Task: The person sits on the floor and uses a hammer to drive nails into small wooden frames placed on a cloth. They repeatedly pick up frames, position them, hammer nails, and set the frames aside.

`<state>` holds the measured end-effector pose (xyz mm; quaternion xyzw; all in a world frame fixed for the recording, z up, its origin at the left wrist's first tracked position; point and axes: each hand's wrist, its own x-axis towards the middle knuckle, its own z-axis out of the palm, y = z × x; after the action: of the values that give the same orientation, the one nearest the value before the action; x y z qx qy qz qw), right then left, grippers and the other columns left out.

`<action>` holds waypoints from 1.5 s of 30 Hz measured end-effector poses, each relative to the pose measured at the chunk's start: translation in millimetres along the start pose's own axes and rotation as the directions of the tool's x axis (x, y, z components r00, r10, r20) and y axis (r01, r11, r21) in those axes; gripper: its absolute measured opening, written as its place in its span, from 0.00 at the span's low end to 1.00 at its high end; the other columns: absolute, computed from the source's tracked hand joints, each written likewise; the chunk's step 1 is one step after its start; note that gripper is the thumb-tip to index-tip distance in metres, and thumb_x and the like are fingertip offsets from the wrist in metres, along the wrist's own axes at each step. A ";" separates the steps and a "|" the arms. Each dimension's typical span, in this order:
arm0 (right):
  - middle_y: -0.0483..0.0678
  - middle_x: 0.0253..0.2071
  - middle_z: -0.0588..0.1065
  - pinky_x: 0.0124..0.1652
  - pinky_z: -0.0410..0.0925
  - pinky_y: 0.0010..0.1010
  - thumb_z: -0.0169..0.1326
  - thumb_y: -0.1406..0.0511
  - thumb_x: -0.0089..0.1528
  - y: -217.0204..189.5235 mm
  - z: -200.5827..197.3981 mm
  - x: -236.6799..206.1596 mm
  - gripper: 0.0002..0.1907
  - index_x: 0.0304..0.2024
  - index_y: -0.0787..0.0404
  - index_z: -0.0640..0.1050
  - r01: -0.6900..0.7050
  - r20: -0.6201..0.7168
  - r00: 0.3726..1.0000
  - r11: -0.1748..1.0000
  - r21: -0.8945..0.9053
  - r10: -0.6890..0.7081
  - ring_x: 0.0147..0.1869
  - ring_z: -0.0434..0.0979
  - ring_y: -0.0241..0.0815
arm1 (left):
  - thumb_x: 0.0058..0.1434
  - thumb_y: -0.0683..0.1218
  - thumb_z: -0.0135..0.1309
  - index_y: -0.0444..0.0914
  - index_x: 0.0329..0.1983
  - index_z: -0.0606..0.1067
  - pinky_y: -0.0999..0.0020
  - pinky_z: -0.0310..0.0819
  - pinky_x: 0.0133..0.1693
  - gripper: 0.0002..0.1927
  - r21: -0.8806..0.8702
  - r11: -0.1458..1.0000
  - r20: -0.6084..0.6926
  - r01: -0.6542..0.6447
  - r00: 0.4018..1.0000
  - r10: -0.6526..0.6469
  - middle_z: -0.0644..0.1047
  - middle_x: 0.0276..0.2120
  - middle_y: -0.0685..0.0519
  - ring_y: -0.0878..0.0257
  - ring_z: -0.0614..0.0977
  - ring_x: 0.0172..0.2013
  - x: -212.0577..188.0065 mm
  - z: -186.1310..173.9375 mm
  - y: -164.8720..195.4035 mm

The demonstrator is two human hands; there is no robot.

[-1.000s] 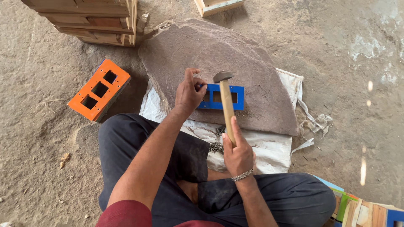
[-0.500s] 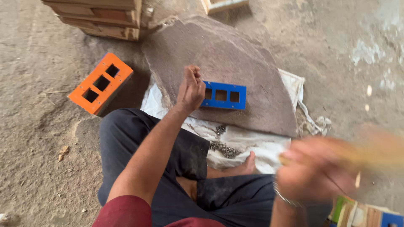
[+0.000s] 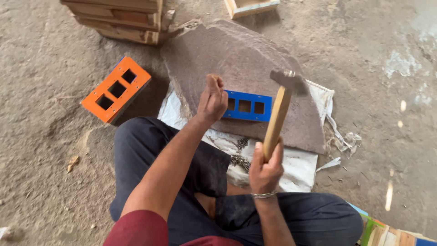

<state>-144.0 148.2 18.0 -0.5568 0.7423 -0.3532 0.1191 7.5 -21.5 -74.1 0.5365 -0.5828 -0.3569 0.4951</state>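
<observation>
Blue painted wood, three square holes: the frame lies flat on a rough grey stone slab. My left hand pinches closed at its left end, contents too small to tell. My right hand grips a wooden-handled hammer, steel head raised above the frame.

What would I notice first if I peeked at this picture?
First the hammer, gripped by its wooden handle in the right hand with the metal head up over the flat stone slab. Just left of it, the left hand pinches something small at the end of a bright blue box with three square holes. An orange box with square holes lies on the dusty ground to the left.
</observation>
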 end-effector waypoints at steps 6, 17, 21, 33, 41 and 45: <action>0.55 0.25 0.78 0.25 0.73 0.39 0.56 0.58 0.65 20.4 18.9 -3.1 0.28 0.64 0.64 0.70 -0.048 0.217 0.970 0.962 -0.269 0.110 0.27 0.79 0.48 | 0.64 0.36 0.45 0.39 0.52 0.58 0.52 0.74 0.41 0.16 0.023 0.998 -0.019 -0.067 0.998 0.067 0.70 0.38 0.43 0.45 0.76 0.34 -3.3 0.3 -2.6; 0.40 0.19 0.67 0.14 0.60 0.23 0.57 0.59 0.66 73.8 -18.8 -28.6 0.13 0.43 0.61 0.74 -0.717 0.431 0.635 0.281 0.638 0.641 0.15 0.64 0.31 | 0.52 0.56 0.68 0.41 0.62 0.69 0.43 0.68 0.53 0.36 0.334 0.822 0.567 -0.461 0.795 0.216 0.75 0.54 0.42 0.39 0.75 0.55 6.0 -6.7 45.7; 0.41 0.20 0.69 0.16 0.61 0.26 0.56 0.63 0.65 91.5 -15.3 -31.4 0.09 0.43 0.60 0.75 -0.738 0.504 0.499 0.041 0.674 0.705 0.17 0.66 0.32 | 0.43 0.56 0.70 0.38 0.61 0.73 0.45 0.68 0.57 0.42 0.373 0.725 0.668 -0.578 0.710 0.223 0.77 0.54 0.39 0.41 0.77 0.55 -4.6 5.3 49.4; 0.43 0.20 0.68 0.14 0.60 0.28 0.56 0.63 0.65 68.1 -11.9 -25.8 0.14 0.52 0.61 0.73 -0.641 0.565 0.497 -0.160 0.751 0.659 0.15 0.64 0.32 | 0.61 0.45 0.62 0.30 0.55 0.76 0.69 0.73 0.33 0.22 0.137 0.953 0.683 0.270 0.671 -0.288 0.79 0.36 0.49 0.66 0.78 0.32 -43.5 86.0 182.4; 0.43 0.24 0.73 0.20 0.65 0.23 0.56 0.58 0.69 71.5 -18.1 -40.1 0.17 0.49 0.67 0.75 -0.700 0.520 0.585 0.064 0.711 0.623 0.21 0.70 0.29 | 0.47 0.49 0.71 0.40 0.47 0.78 0.57 0.75 0.49 0.24 -0.329 0.909 0.873 -0.255 0.286 0.396 0.73 0.50 0.42 0.49 0.77 0.49 -203.6 223.0 375.8; 0.42 0.20 0.68 0.15 0.60 0.26 0.58 0.61 0.64 72.7 -2.4 -42.5 0.15 0.49 0.64 0.74 -0.618 0.521 0.546 -0.106 0.779 0.656 0.16 0.65 0.30 | 0.48 0.58 0.65 0.45 0.47 0.79 0.50 0.70 0.53 0.24 -0.231 0.875 0.945 -0.425 0.116 0.306 0.73 0.51 0.42 0.46 0.75 0.53 -273.3 269.5 436.3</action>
<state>-184.4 197.3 -37.3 0.0554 0.5618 -0.6126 0.5533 -388.0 288.9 217.4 0.0603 -0.8890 -0.4484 0.0704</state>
